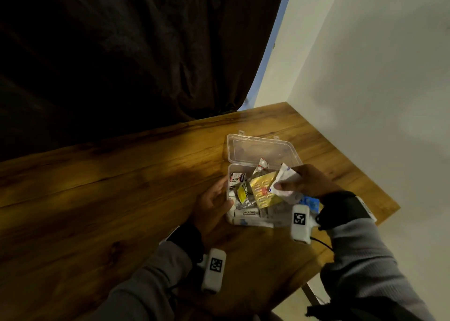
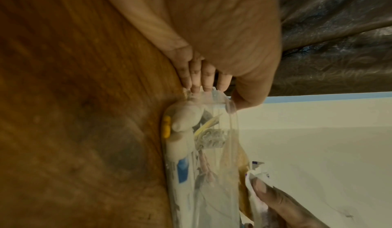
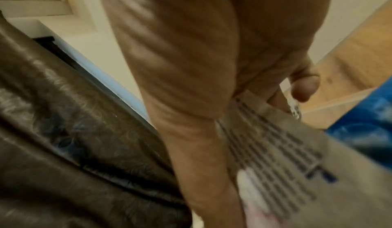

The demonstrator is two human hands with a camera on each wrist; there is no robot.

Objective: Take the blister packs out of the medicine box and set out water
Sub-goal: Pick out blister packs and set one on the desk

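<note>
A clear plastic medicine box (image 1: 243, 219) sits open on the wooden table (image 1: 121, 199), its lid (image 1: 263, 150) lying flat behind it. Inside it are a gold blister pack (image 1: 263, 194), tubes and several small packets. My left hand (image 1: 220, 195) holds the box's left wall; in the left wrist view the fingers (image 2: 203, 79) press the box (image 2: 201, 173) and the thumb hooks its rim. My right hand (image 1: 288, 180) pinches a white printed packet (image 1: 289, 194) just above the box's right side. The packet (image 3: 286, 156) fills the right wrist view under the thumb (image 3: 305, 87).
A blue pack (image 1: 309, 202) lies at the box's right edge, partly under my right wrist, and shows as the blue pack (image 3: 364, 119) in the right wrist view. A dark curtain (image 1: 121, 53) hangs behind the table and a pale wall (image 1: 377, 101) stands to the right. The table's right edge is close to the box.
</note>
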